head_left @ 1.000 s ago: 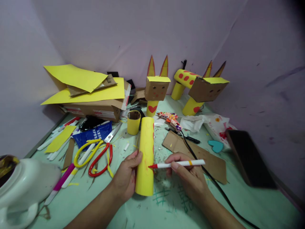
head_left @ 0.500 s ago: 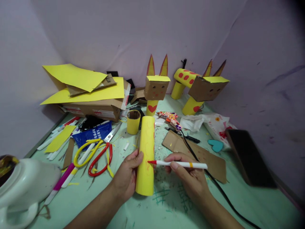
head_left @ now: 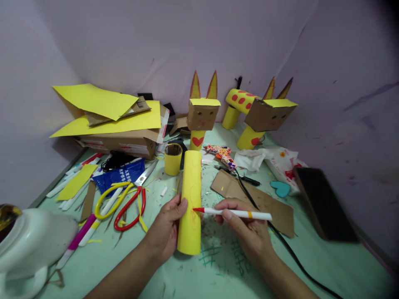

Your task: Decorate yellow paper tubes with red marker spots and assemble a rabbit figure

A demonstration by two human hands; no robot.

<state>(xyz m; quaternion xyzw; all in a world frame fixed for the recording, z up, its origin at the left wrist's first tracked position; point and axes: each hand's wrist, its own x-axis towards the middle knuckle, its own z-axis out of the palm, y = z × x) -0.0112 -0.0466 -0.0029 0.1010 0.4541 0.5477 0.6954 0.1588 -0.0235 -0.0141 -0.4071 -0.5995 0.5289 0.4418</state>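
A long yellow paper-covered tube lies on the green table, pointing away from me. My left hand grips its near left side, fingers curled round it. My right hand pinches a white marker with a red tip. The red tip touches the tube's right side, where faint red marks show.
Red and yellow scissors, several markers and a short yellow tube lie to the left. Two cardboard giraffe figures stand at the back. Cardboard piece, black cable and a dark phone lie right. A white jug sits near left.
The marker's red tip has shifted slightly left and up along the tube's side. My left hand has kept its hold on the tube.
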